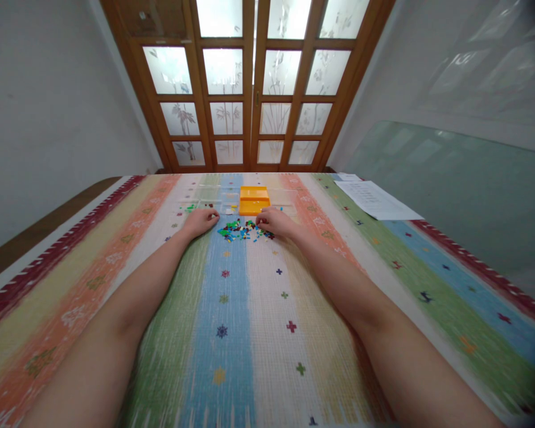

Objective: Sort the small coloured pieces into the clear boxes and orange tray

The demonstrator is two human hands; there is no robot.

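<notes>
A loose pile of small coloured pieces [237, 230], green, blue, yellow and dark brown, lies on the striped tablecloth between my hands. My right hand [274, 221] is at the pile's right edge, its fingers pinched together over the pieces; anything in them is too small to make out. To the left of the pile rests my left hand [200, 222], fingers curled and closed, their contents hidden. Just beyond the pile stands an open orange box [254, 206]. Clear plastic trays [227, 200] flank it, with a few green, brown and yellow pieces in the left one.
Printed white sheets [374, 199] lie at the table's far right. A striped, patterned tablecloth [232, 356] covers the table. Behind the far edge are wooden doors [250, 119] with glass panes. A pale green glass panel [450, 196] borders the right side.
</notes>
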